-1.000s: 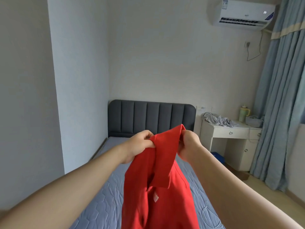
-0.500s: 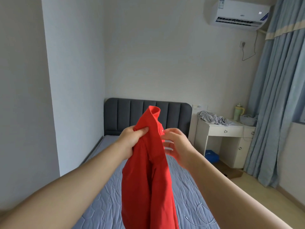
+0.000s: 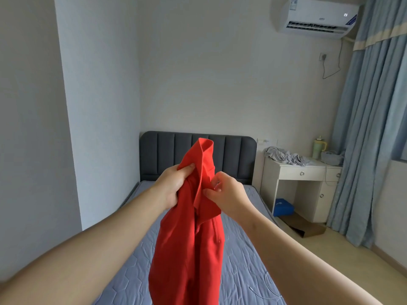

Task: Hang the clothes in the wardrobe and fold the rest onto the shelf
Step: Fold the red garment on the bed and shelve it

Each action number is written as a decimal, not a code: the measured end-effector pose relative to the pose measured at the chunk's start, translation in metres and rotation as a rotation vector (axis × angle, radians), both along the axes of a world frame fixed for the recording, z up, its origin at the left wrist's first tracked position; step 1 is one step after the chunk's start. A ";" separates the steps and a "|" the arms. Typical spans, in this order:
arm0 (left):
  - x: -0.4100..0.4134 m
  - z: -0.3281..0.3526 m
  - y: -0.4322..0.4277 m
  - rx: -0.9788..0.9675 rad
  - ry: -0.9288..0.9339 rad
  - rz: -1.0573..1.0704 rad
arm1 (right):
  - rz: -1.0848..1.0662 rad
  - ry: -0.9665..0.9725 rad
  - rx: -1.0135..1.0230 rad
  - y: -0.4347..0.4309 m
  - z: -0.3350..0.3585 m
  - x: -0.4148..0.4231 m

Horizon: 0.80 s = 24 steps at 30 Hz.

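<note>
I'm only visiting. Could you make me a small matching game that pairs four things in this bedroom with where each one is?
Things:
1 red shirt
2 grey clothes
3 blue box
4 air conditioner

Places:
A under the white desk
B high on the wall
C held up by the left hand and right hand
D heaped on top of the white desk

Pairs: 1-C, 2-D, 3-A, 4-B

The premises were a home bedroom: a bed (image 3: 237,271) with padded headboard (image 3: 171,155), white dressing table (image 3: 304,181), blue curtains (image 3: 370,128) and wall-mounted air conditioner (image 3: 317,17).
</note>
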<state>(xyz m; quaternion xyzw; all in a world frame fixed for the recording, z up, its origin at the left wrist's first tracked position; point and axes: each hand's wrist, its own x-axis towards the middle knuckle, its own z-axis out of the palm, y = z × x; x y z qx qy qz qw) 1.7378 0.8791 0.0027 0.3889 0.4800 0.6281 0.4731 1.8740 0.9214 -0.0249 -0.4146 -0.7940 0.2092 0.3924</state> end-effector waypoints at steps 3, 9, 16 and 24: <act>-0.005 0.001 -0.003 0.005 0.028 0.008 | -0.051 -0.029 -0.027 0.001 0.001 0.002; -0.021 -0.001 -0.008 0.016 0.127 0.146 | -0.238 0.007 0.006 0.003 0.007 0.008; -0.006 -0.012 -0.018 0.092 0.455 0.082 | 0.111 0.770 -0.480 -0.009 0.033 -0.005; 0.002 -0.035 -0.015 0.027 0.421 -0.058 | 0.249 0.604 -0.481 -0.012 0.019 -0.007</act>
